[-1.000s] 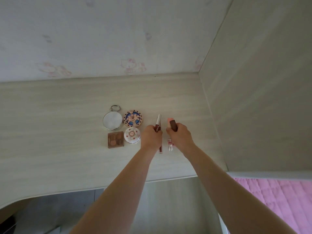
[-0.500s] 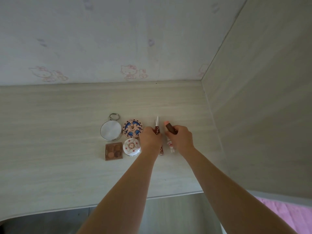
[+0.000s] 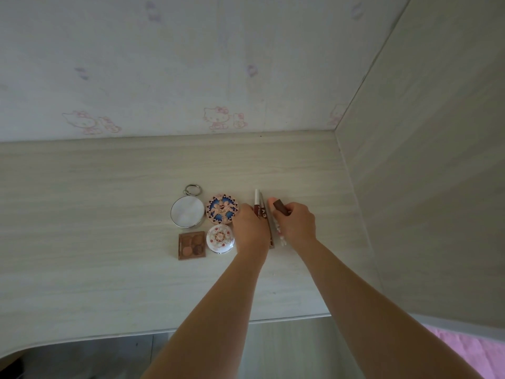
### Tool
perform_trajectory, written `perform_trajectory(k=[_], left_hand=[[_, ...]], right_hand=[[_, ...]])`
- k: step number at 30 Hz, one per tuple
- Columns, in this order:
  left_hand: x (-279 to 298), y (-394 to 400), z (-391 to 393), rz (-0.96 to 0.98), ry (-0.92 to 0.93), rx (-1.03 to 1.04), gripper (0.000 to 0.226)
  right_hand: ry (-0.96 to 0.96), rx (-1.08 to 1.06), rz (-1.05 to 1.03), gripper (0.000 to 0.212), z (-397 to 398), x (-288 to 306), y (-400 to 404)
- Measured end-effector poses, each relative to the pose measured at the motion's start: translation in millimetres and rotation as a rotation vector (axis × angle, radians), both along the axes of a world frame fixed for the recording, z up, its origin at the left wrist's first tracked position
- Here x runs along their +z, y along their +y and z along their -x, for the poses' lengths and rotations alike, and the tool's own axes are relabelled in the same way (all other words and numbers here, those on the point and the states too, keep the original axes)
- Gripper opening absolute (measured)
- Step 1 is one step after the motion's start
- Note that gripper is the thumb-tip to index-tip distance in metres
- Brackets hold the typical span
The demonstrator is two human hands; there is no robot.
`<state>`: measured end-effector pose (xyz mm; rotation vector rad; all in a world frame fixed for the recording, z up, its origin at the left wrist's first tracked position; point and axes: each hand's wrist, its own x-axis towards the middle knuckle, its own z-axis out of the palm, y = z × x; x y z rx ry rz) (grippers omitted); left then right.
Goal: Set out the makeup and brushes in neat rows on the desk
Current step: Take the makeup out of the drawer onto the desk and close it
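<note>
— Two hands, mid-frame. What am I holding?

— My right hand [image 3: 296, 224] grips a brown tube [image 3: 281, 207]. My left hand [image 3: 250, 228] curls over the lip gloss [image 3: 257, 205]; whether it grips, I can't tell.

— Which way do they lie?

— Long axes run toward the frame's top, just right of the compacts [image 3: 222, 212] on the desk [image 3: 109, 203]. I judge the right hand nearer the open slot.
</note>
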<state>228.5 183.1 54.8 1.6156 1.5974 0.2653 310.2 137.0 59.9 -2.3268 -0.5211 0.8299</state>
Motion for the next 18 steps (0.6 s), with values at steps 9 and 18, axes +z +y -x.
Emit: perform_trajectory(k=[9,18], left_hand=[[-8.2,-12.2,11.9,-0.168,0.018,-0.060,0.011],[-6.5,-13.9,13.3,-0.202,0.083,-0.112,0.013]], right_hand=[[-0.029,-0.019,-0.023,0.013,-8.0,-4.9,-3.5],[-0.190,0.089,0.083,0.014,-12.4,-1.8,-10.6]])
